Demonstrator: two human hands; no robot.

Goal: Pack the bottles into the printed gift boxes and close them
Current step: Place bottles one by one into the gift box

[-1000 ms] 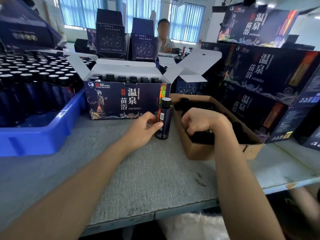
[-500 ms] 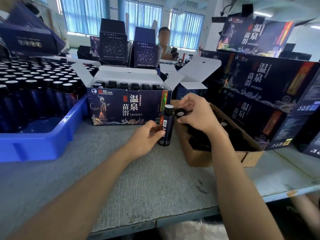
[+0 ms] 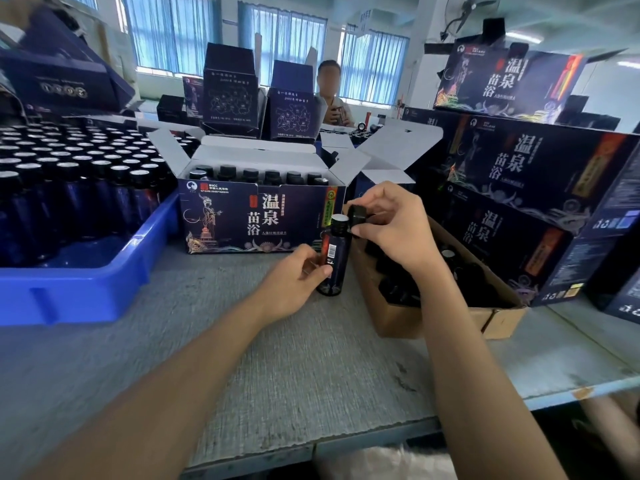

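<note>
The left hand point(image 3: 294, 282) is gripping the bottle point(image 3: 335, 268), thumb and curled fingers wrapping its lower half. The bottle is standing upright on the table point(image 3: 311, 375), uncapped, just in front of the open gift box point(image 3: 256, 220). The right hand point(image 3: 394, 230) is pinching a black cap point(image 3: 357, 215) between thumb and fingertips, tilted, at 2 o'clock from the bottle's mouth and just beside it. A row of capped bottles is standing inside the gift box, at 11 o'clock from the held bottle. A blue tray point(image 3: 104, 285) full of bottles is sitting at 9 o'clock. A carton point(image 3: 433, 320) of dark pieces is lying at 3 o'clock, under the right wrist. Closed boxes point(image 3: 519, 174) are stacked at 2 o'clock. Another person point(image 3: 330, 95) is sitting at 12 o'clock.
</note>
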